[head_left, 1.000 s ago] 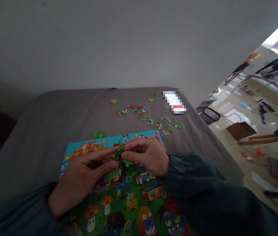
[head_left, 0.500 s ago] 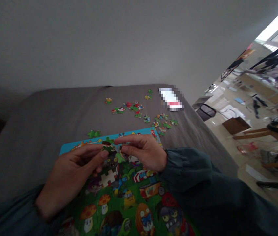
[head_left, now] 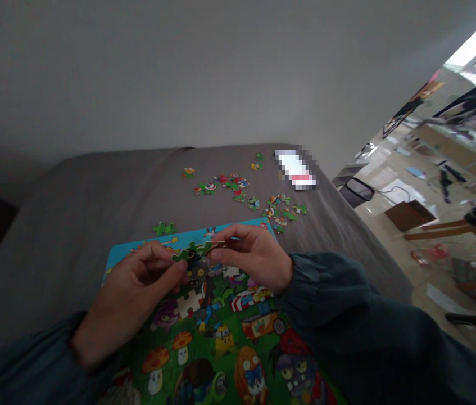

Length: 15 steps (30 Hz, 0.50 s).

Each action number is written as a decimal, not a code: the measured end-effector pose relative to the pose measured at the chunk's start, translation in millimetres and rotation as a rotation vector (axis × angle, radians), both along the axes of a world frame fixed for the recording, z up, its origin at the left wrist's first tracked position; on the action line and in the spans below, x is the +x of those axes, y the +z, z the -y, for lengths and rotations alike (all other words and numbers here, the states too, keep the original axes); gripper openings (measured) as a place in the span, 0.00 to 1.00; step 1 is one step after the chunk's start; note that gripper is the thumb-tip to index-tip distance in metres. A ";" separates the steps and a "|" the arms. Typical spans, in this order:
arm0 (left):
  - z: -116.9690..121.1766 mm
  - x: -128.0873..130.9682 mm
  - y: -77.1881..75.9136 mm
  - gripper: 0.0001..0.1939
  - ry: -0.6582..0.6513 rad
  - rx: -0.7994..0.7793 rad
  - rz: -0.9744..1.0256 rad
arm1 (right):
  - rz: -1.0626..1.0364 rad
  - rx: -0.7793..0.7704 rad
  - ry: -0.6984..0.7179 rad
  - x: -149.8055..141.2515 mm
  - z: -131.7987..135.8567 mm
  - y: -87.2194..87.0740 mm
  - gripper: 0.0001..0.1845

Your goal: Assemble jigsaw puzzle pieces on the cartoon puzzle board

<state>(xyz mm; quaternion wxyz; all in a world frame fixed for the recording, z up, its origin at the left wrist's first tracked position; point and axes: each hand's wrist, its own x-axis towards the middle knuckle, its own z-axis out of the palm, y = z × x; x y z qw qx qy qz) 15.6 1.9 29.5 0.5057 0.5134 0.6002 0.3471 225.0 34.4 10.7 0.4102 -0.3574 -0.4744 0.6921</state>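
Observation:
Green jigsaw pieces point(head_left: 193, 250) stretch in a short strip between my two hands, raised over the upper part of a jigsaw puzzle point(head_left: 117, 257) with a blue border. My left hand point(head_left: 130, 295) pinches the left end between thumb and fingers. At the right end, the thumb and index finger of my right hand point(head_left: 257, 256) are closed on the pieces. Whether they are fully interlocked I cannot tell. Beneath lies the cartoon picture of plants and zombies, with a pale piece-shaped gap point(head_left: 189, 304) near the middle. My hands hide part of the upper picture.
Loose jigsaw pieces point(head_left: 234, 183) lie scattered beyond the puzzle on a grey cloth surface point(head_left: 128, 191). Another group point(head_left: 280, 211) is at the right, and green pieces point(head_left: 164, 228) sit by the top border. A blurred-out phone point(head_left: 295, 169) rests at the back right.
My hands have come together, and the pieces they held apart now meet in one strip. My right hand's index finger has curled in. The view has shifted slightly.

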 end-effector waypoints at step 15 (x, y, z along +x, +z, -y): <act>5.8 1.9 3.7 0.16 -0.069 -0.035 0.070 | -0.020 -0.041 -0.059 -4.8 2.1 -0.6 0.16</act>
